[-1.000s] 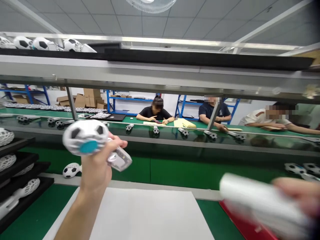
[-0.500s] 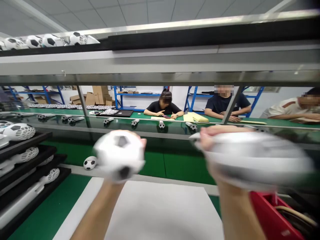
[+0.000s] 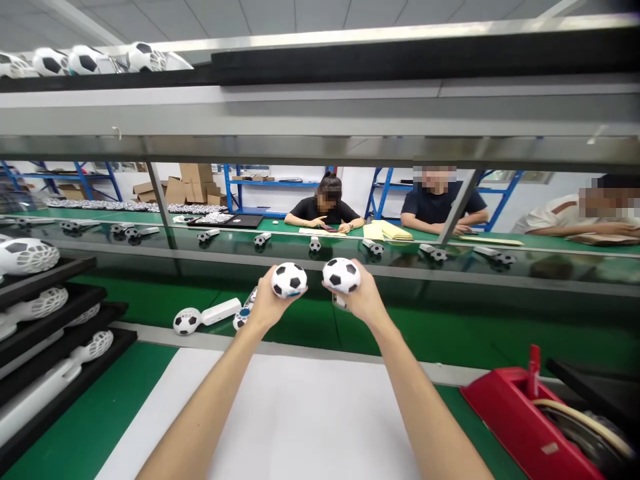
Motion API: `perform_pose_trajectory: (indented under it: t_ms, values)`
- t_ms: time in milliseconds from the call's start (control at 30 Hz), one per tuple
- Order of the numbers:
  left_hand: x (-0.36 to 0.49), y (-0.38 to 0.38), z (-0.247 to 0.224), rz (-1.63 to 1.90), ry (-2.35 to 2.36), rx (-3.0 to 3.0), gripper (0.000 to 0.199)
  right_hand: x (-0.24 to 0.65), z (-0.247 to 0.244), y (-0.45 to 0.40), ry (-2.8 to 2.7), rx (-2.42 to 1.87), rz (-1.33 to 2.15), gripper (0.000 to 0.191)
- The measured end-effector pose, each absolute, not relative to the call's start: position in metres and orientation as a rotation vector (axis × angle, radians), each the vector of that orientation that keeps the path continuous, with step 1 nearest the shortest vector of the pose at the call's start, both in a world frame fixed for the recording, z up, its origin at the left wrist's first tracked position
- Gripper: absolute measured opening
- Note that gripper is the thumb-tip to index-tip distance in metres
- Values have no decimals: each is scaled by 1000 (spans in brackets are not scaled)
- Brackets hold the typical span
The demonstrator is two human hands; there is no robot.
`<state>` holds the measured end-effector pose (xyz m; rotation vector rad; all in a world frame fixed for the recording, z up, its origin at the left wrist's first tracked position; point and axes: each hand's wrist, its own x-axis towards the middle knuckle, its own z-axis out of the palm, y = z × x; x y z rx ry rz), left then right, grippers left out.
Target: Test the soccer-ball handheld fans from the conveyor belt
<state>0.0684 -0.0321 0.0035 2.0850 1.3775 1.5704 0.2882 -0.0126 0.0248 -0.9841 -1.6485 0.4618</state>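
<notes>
Nearest my camera, a white sheet (image 3: pixel 320 413) covers part of the green bench (image 3: pixel 115 380), between stacked black trays (image 3: pixel 120 341) of white pieces (image 3: pixel 97 347) and a red tape dispenser (image 3: pixel 515 407). Past the sheet, my left hand (image 3: pixel 267 303) is wrapped around one soccer ball (image 3: pixel 289 280), my right hand (image 3: pixel 369 293) around a second ball (image 3: pixel 341 275), the two apart; whether either rests on anything, I cannot tell. Just left, two ball-headed toys (image 3: pixel 187 321) lie on the green strip (image 3: pixel 300 333). I judge those two laid down, the held pair not yet released, the tray pieces untouched. Farther off, more toys (image 3: pixel 315 245) dot the dark belt (image 3: pixel 231 247) before three co-workers (image 3: pixel 437 207).
</notes>
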Motion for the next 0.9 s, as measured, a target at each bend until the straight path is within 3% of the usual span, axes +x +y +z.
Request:
perform_pose_trajectory:
  t_ms: [267,433,633,800,900]
  values:
    - [74,-2,-54,1157,1561,1990,45,289,-37,24,-1537,-1363,787,43]
    - [76,-4,-61,847,1818,2166,41,304,-60,35,-1613,-1654,757,23]
    - [65,-8,-44,505,2012,2190,39,323,-57,32,-1766,-1872,742,26]
    - [44,-12,-28,253,2068,1971,80,321,-37,25,-1824,-1931,548,28]
    - [44,-17,-17,325,2042,1930,75,303,-23,14,-1917,-1743,454,40]
